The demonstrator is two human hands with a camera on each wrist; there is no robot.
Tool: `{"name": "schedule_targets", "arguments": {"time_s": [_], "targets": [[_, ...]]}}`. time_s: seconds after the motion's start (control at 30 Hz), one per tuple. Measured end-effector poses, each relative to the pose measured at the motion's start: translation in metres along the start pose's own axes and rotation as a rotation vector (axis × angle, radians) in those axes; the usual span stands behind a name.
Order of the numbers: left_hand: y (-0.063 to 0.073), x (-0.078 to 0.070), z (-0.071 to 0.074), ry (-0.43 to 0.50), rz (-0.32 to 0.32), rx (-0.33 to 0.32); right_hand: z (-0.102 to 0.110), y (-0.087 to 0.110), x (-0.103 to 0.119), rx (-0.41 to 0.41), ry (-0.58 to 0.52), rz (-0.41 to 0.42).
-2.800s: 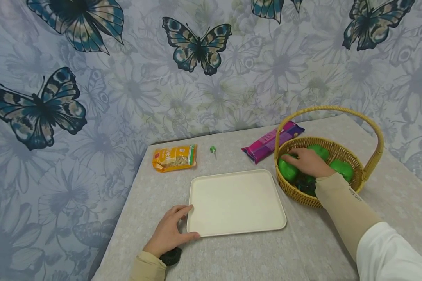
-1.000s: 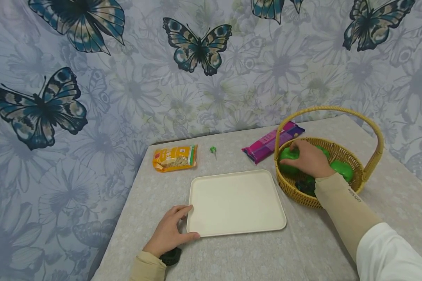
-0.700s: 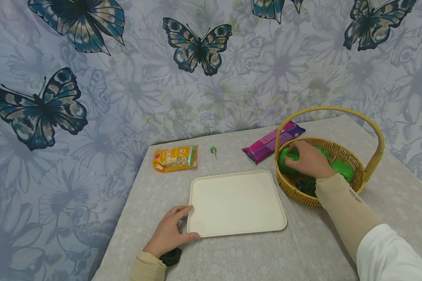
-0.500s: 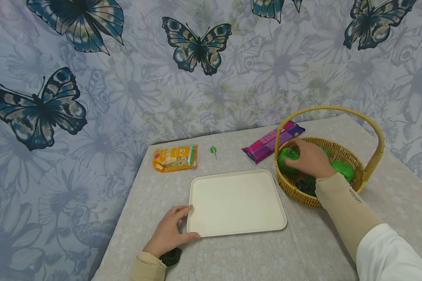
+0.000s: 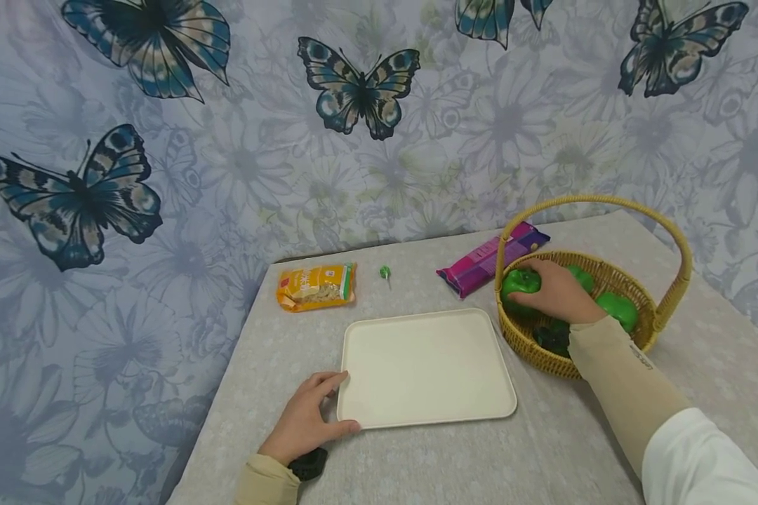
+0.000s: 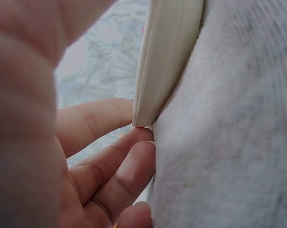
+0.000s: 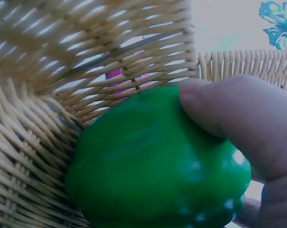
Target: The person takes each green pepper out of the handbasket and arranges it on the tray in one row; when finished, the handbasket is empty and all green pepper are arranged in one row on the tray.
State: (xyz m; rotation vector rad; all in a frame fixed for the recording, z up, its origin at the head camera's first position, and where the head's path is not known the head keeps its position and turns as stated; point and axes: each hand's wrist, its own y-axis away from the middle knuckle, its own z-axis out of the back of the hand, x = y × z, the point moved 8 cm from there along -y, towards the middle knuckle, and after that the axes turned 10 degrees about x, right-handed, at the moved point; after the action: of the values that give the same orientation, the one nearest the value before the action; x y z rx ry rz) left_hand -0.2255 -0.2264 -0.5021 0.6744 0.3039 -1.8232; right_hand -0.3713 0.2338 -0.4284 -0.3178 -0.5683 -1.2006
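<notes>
In the head view, my right hand [image 5: 562, 291] reaches into the wicker basket [image 5: 546, 361] and grips a green bell pepper [image 5: 519, 286] at its left side. The right wrist view shows my thumb pressed on the shiny pepper [image 7: 153, 161], close to the woven wall; my other fingers are mostly hidden. More green peppers [image 5: 617, 308] and a dark item [image 5: 552, 338], too hidden to name, lie in the basket. My left hand [image 5: 303, 417] rests at the near left corner of a cream tray [image 5: 426, 368], its relaxed fingertips touching the rim [image 6: 165, 57].
An orange snack bag [image 5: 316, 287], a green lollipop [image 5: 385, 272] and a purple packet [image 5: 493, 259] lie along the back of the cloth-covered table [image 5: 417, 466]. The basket's tall handle [image 5: 600, 200] arches over its opening. A butterfly-patterned backdrop [image 5: 240, 182] stands behind.
My right hand has shifted its hold on the pepper, which has turned so that its stem end shows. My left hand stays at the tray. The head view has tilted slightly.
</notes>
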Motion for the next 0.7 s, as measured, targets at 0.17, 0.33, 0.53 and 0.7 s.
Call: {"name": "schedule_targets", "arguments": {"time_s": [0.17, 0.33, 0.53, 0.7], "targets": [[-0.0003, 0.0011, 0.0002, -0.006, 0.000, 0.002, 0.0000, 0.0010, 0.0005, 0.006, -0.016, -0.006], [-0.0010, 0.0024, -0.0007, -0.015, -0.007, 0.005, -0.0009, 0.0027, -0.0002, 0.007, -0.022, -0.008], [-0.0013, 0.0046, -0.0014, -0.027, -0.003, 0.009, -0.0003, 0.0004, 0.0003, 0.000, -0.023, 0.007], [-0.0006, 0.0039, -0.0011, -0.015, -0.009, 0.003, 0.0020, -0.0021, 0.0022, -0.002, -0.017, 0.018]]}}
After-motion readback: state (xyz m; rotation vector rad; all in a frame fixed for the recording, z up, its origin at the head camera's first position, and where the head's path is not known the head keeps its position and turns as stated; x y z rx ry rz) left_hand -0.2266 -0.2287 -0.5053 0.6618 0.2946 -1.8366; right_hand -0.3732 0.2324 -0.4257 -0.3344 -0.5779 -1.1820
